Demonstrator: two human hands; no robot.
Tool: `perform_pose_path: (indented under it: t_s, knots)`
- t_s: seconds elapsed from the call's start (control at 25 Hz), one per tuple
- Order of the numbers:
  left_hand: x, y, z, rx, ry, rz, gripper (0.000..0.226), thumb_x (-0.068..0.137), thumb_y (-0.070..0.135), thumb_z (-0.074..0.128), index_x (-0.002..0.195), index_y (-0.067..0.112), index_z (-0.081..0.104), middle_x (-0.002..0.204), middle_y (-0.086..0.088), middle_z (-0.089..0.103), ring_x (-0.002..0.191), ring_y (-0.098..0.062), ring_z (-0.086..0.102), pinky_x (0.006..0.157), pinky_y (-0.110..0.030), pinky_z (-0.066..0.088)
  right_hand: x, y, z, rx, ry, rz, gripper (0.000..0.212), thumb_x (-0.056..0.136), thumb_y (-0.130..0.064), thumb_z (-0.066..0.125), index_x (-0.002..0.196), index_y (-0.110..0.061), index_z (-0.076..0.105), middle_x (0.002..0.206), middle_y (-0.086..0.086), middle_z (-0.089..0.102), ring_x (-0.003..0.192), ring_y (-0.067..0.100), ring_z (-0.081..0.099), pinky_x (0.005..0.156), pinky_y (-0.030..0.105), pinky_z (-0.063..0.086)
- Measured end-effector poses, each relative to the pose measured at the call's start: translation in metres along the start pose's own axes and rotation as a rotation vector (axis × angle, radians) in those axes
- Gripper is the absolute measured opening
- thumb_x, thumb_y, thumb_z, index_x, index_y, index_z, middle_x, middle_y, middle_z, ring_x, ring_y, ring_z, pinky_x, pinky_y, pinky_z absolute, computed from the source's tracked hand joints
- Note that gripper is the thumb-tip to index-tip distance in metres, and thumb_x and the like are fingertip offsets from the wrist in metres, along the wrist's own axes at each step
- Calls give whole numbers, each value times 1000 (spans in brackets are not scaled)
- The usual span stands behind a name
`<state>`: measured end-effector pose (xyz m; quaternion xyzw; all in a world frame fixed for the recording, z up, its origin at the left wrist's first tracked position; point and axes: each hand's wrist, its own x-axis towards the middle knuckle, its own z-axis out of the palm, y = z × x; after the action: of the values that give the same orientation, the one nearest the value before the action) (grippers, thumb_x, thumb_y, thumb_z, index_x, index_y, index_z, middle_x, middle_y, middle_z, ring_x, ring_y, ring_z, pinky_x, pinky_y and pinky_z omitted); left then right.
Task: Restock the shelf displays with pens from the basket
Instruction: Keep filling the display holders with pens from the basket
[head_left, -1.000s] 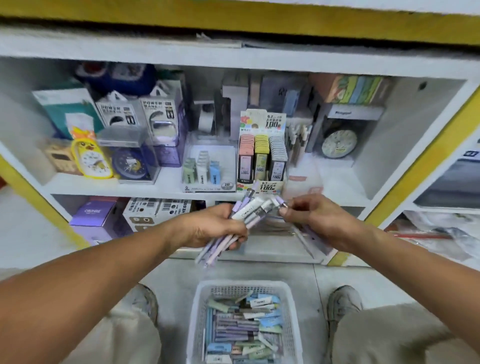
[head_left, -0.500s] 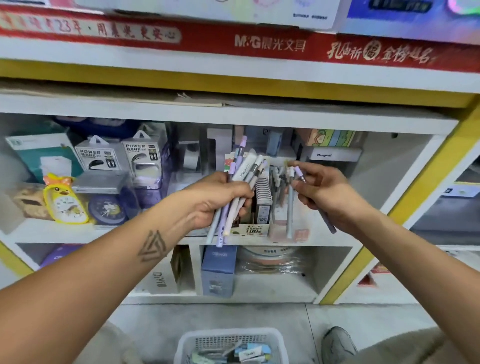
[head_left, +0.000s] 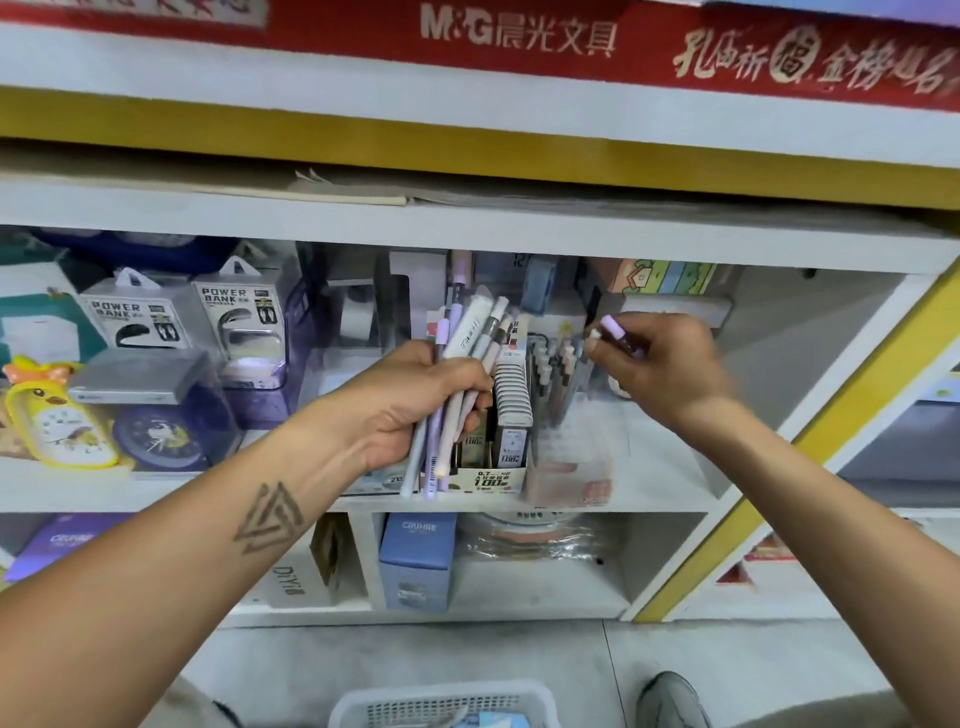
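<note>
Left hand (head_left: 410, 400) clenched around upright bundle of white and lilac plastic pens (head_left: 457, 384), right hand (head_left: 660, 364) pinching 1 lilac-capped pen (head_left: 621, 335) just right of that bundle, above clear plastic pen holder (head_left: 569, 457)

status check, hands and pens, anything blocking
Left hand grips pen bundle. Right hand pinches one purple-capped pen above clear pen holder. Nothing blocking holder. Basket on floor below.

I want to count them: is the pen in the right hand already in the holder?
Not yet. The right hand pinches the purple pen above the clear holder.
</note>
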<state>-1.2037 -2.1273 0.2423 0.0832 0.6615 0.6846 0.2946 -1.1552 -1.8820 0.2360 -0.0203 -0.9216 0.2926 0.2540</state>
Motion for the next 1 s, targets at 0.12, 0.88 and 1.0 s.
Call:
perform_pose_path:
  t_s: [0.12,0.88,1.0]
  knots:
    - [4,-4,2,-3,-26,0,3,88,0,63,87,-1,67,66,-12,63,54,-20,56,48,-23,49,3,4,3,-51,-1,-20,21,93,-26,69,83,-8,69,65,9,60,62,31,55,57,36,44]
    - [16,-14,-3,-43,-86,13,18,86,-2,63,73,8,71,65,-12,61,50,-20,54,44,-24,46,10,2,25,-388,-144,-250,36,99,-33,54,72,-10,62,79,4,59,70,27,57,57,37,47]
    - [15,-15,-3,-44,-78,17,9,86,-2,64,81,5,67,66,-12,61,50,-20,55,45,-25,47,10,-7,21,-307,-147,-190,38,100,-44,51,75,-18,63,77,-2,57,67,17,57,54,30,41]
